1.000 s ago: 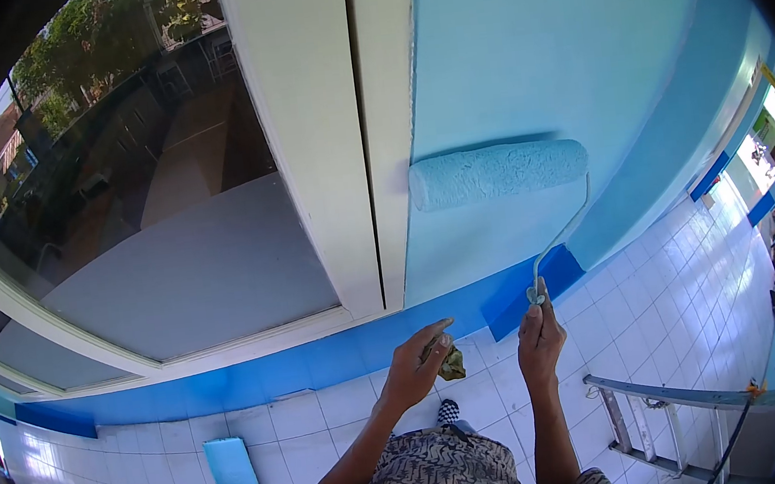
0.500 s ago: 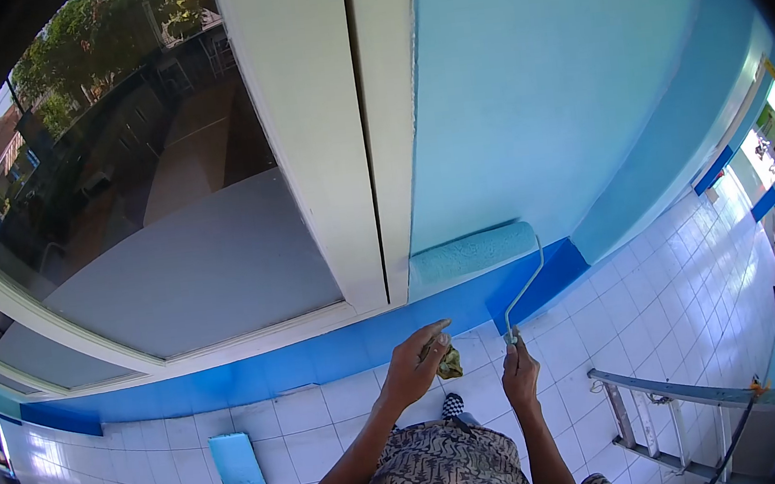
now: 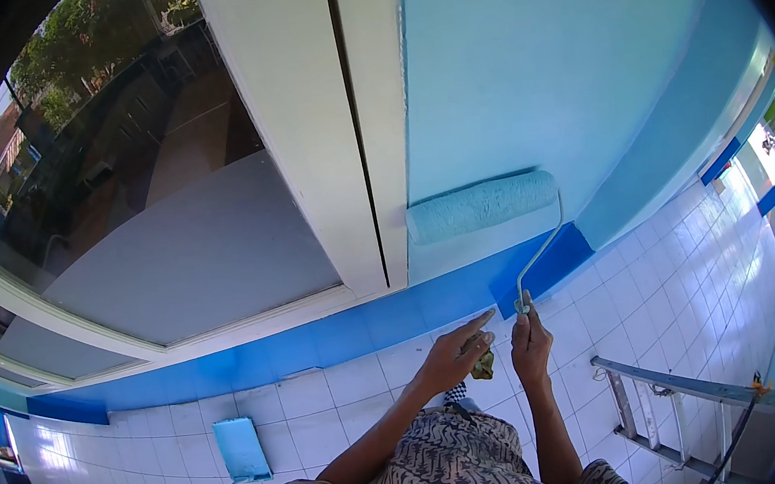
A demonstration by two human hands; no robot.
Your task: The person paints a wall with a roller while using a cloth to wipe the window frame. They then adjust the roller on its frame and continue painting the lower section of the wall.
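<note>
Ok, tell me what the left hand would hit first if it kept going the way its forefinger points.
The left hand, with a small rag tucked in it, points up and right toward the dark blue band at the foot of the wall. That band looks like the first thing met, just left of the roller handle, though depth is hard to judge.

No readable text, labels, brands, numbers or signs on any surface in view
</note>
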